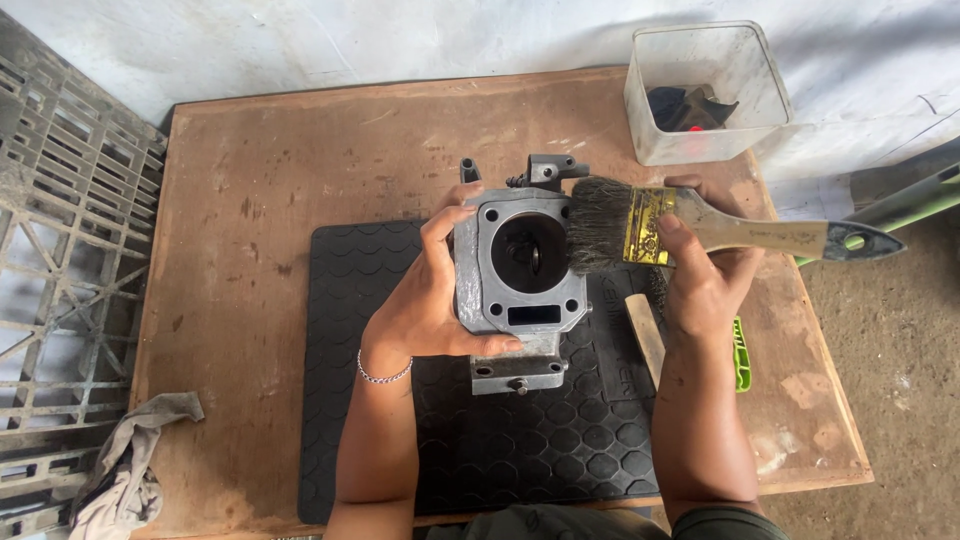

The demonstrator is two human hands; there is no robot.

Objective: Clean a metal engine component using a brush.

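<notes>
My left hand grips a grey metal engine cylinder block by its left side, holding it upright over a black rubber mat. The block's round bore faces me. My right hand holds a wooden-handled paintbrush with a brass ferrule. Its dark bristles rest against the right edge of the bore. A thin bracelet circles my left wrist.
The mat lies on a worn wooden table. A clear plastic tub with dark parts stands at the back right. A second brush handle and a green item lie right of the block. A rag hangs at the left, beside a grey plastic crate.
</notes>
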